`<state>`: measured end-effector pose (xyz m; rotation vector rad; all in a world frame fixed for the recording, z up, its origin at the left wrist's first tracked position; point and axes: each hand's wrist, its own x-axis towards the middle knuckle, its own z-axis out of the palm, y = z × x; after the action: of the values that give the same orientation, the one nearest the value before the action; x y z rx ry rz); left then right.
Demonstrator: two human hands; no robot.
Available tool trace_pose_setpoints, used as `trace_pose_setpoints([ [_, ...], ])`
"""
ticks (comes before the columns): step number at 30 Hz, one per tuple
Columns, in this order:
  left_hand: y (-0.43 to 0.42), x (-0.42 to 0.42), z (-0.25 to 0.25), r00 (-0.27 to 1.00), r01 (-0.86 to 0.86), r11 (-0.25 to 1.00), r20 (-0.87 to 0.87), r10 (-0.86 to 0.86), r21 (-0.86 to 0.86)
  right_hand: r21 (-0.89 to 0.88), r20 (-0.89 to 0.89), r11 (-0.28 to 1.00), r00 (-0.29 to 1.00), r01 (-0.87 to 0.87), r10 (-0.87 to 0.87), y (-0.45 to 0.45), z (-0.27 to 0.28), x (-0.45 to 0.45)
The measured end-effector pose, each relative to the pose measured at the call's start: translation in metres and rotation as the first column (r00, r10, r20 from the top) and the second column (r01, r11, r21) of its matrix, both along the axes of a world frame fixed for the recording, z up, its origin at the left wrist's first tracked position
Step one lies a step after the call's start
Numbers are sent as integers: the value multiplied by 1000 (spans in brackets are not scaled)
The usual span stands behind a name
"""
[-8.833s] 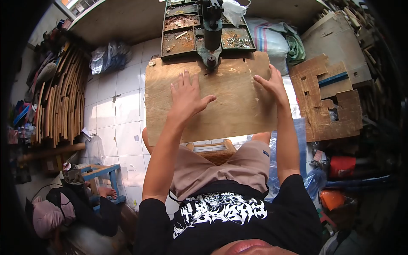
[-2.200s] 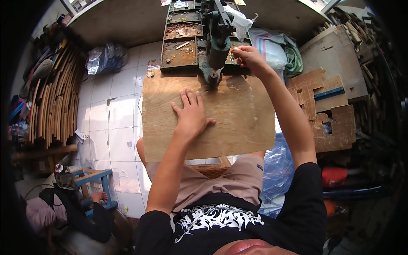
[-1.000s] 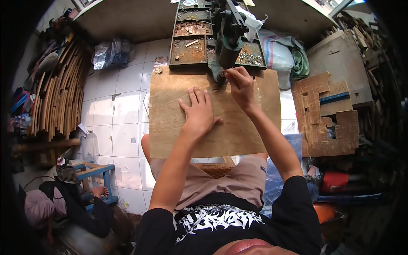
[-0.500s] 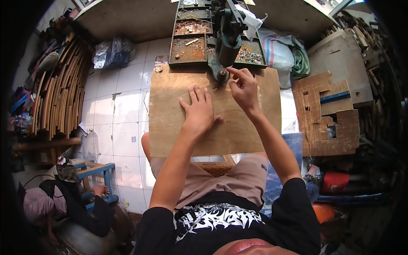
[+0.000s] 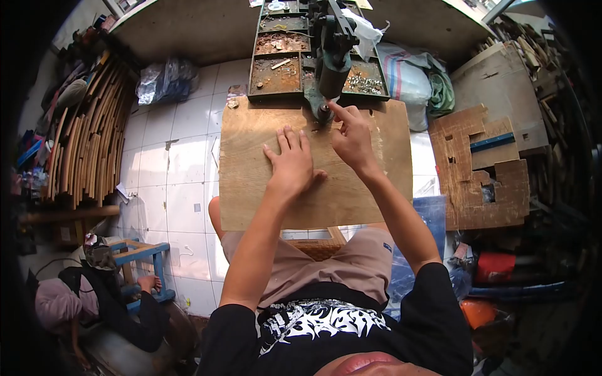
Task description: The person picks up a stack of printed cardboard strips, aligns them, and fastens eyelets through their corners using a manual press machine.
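My left hand [image 5: 291, 161] lies flat and open on a thin wooden board [image 5: 251, 207], fingers spread. The board rests across my lap, its far edge by the base of a dark green press [image 5: 332, 69]. My right hand [image 5: 352, 139] is at the press, index finger stretched to the top of the small metal post [image 5: 323, 111] under the ram. Its other fingers are curled in, and anything inside them is hidden. Behind the board, a compartmented metal tray [image 5: 249, 81] surrounds the press; small metal pieces [image 5: 364, 83] lie in its right compartment.
Stacked wooden strips [image 5: 88, 131] line the left side. Cut wooden panels [image 5: 458, 188] lean at the right, near a white sack [image 5: 404, 81]. A co-worker [image 5: 125, 307] sits at lower left beside a blue frame stool [image 5: 157, 250]. Blue plastic sheeting [image 5: 429, 219] hangs right of my leg.
My right hand has shifted slightly left, and its index fingertip now sits over the post. The left hand stays flat on the board. The view has moved slightly.
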<state>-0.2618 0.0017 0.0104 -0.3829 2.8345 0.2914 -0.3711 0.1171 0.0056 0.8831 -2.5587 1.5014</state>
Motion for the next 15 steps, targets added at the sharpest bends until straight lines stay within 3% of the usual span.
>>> trace_pose_setpoints([
  [1, 0, 0, 1, 1000, 4, 1000, -3, -4, -2, -2, -3, 1000, 1000, 4, -4, 2, -3, 1],
  [3, -1, 0, 3, 1000, 3, 1000, 9, -3, -8, 77, -198, 992, 973, -102, 115, 7, -8, 4],
  [4, -1, -1, 3, 1000, 1, 1000, 8, -1, -6, 5, -88, 997, 993, -75, 75, 4, 0, 9],
  [7, 1, 1, 0, 1000, 8, 1000, 6, -8, -20, 10, -82, 1000, 997, 7, -7, 3, -4, 4],
  [11, -2, -1, 0, 1000, -4, 1000, -1, 4, -25, 105, -221, 985, 963, -136, 157, 5, 3, 9],
  [13, 0, 0, -2, 1000, -7, 1000, 11, 7, -14, -30, -39, 997, 997, -66, 65, 3, 10, 14],
  [15, 0, 0, -2, 1000, -6, 1000, -3, 6, -10, 3, -80, 996, 993, -84, 84, 5, -4, 7],
])
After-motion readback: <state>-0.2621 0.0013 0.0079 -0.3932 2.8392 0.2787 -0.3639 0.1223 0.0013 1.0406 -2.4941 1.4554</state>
